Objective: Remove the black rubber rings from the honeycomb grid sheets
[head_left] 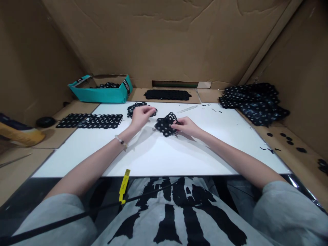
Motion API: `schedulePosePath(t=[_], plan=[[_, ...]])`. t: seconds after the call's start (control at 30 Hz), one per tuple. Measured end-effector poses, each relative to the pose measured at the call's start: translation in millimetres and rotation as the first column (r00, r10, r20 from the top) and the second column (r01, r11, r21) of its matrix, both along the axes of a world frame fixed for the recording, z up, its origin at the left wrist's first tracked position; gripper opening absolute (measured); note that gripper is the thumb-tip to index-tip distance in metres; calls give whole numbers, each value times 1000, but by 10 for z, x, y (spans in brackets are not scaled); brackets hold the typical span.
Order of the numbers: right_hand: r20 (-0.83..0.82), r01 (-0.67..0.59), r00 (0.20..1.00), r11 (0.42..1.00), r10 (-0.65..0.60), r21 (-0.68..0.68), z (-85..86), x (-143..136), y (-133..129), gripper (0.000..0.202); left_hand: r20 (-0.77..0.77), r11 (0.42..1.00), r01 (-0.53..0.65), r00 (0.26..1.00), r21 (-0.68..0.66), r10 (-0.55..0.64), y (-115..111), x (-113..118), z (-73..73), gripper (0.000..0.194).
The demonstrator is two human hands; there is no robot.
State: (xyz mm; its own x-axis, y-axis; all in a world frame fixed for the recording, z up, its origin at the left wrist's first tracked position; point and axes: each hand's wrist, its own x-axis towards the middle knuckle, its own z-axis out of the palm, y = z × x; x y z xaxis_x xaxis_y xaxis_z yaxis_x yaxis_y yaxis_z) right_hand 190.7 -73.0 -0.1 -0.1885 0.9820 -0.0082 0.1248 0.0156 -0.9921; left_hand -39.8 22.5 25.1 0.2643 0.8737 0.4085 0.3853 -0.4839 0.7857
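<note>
My right hand [188, 126] pinches the right edge of a black sheet dotted with round holes [165, 126], its top corner an open lattice. The sheet is held over the white board [192, 150]. To its left, my left hand [141, 116] is closed in a pinch, with a small dark spot at the fingertips that I cannot make out. Partly hidden behind this hand lies a heap of black dotted pieces [132, 108]. A flat black dotted strip [99, 121] lies farther left, across the board's edge.
A teal box [99, 95] holding black dotted pieces stands back left. Behind the board lies a black strip [167, 95]. A white pen-like tool [188, 109] rests on the board. Stacked dotted sheets [253, 102] lie at right. Cardboard walls [164, 44] surround the workplace.
</note>
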Motion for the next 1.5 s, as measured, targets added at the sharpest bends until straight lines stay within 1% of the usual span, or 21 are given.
schedulePosePath(t=[0.03, 0.1, 0.2, 0.27, 0.33, 0.37, 0.43, 0.47, 0.53, 0.6, 0.7, 0.8, 0.93, 1.0, 1.1, 1.2, 1.27, 1.33, 1.37, 1.43, 1.5], plan=[[2, 6, 1000, 1000, -6, -6, -9, 8, 3, 41, 26, 996, -83, 996, 20, 82, 108, -85, -11, 24], [-7, 4, 1000, 1000, -4, -20, -24, 14, 3, 41, -48, 970, -204, 976, 131, 212, 299, -275, -30, 16], [-43, 15, 999, 999, -17, -30, -41, -4, -6, 42, -230, 921, -254, 917, 296, 326, 429, -470, -27, 6], [-61, 29, 998, 999, -30, -28, -59, -30, -10, 44, -264, 904, -243, 901, 352, 345, 367, -448, 9, 8], [-75, 39, 996, 999, -40, -15, -80, -61, -8, 44, -291, 921, -128, 925, 368, 245, 194, -303, 63, 15], [-78, 43, 996, 999, -43, -3, -90, -77, -5, 44, -324, 934, -19, 935, 357, 143, 79, -204, 88, 19], [-69, 52, 996, 998, -50, 32, -98, -106, 4, 43, -427, 937, 234, 898, 260, -106, -162, 0, 119, 25], [-59, 57, 997, 997, -53, 52, -95, -116, 7, 42, -449, 926, 305, 875, 222, -181, -269, 86, 121, 27], [-36, 63, 998, 994, -60, 84, -74, -126, 10, 43, -431, 914, 369, 862, 170, -268, -421, 201, 100, 26], [-26, 47, 999, 994, -44, 96, -43, -116, 7, 43, -358, 917, 370, 885, 150, -298, -475, 240, 63, 24], [-56, -3, 998, 999, 6, 45, -12, -77, 2, 41, -273, 937, 335, 915, 102, -298, -435, 219, 27, 22], [-122, -11, 992, 1000, 9, -17, -24, -51, 7, 40, -269, 954, 299, 922, 37, -278, -385, 196, 27, 22], [-157, -15, 987, 1000, 17, 8, -63, -75, 15, 38, -310, 950, 302, 913, 80, -264, -406, 203, 31, 23], [-160, -29, 987, 999, 33, 24, -77, -96, 11, 39, -312, 949, 303, 913, 85, -263, -435, 211, 21, 19], [-118, -50, 992, 999, 51, 14, -100, -105, 6, 38, -287, 959, 279, 923, 46, -255, -462, 220, -4, 14], [-28, -43, 999, 999, 44, 12, -124, -83, 12, 36, -247, 958, 285, 928, -4, -277, -404, 204, -14, 15], [-9, -32, 999, 999, 32, 16, -132, -64, 18, 37, -155, 970, 238, 958, -46, -242, -280, 145, 16, 19], [16, -29, 999, 999, 29, 16, -128, -51, 19, 37, 15, 994, 87, 996, -72, -86, -84, 19, 76, 25], [37, -27, 999, 1000, 27, 12, -124, -47, 19, 37, 109, 997, -32, 993, -68, 39, 30, -68, 109, 27], [69, -15, 997, 1000, 15, -4, -114, -46, 16, 37, 175, 962, -266, 952, 67, 252, 254, -269, 153, 24], [46, 5, 999, 1000, -3, -27, -107, -48, 15, 39, 66, 914, -342, 940, 219, 336, 431, -461, 139, 17]])
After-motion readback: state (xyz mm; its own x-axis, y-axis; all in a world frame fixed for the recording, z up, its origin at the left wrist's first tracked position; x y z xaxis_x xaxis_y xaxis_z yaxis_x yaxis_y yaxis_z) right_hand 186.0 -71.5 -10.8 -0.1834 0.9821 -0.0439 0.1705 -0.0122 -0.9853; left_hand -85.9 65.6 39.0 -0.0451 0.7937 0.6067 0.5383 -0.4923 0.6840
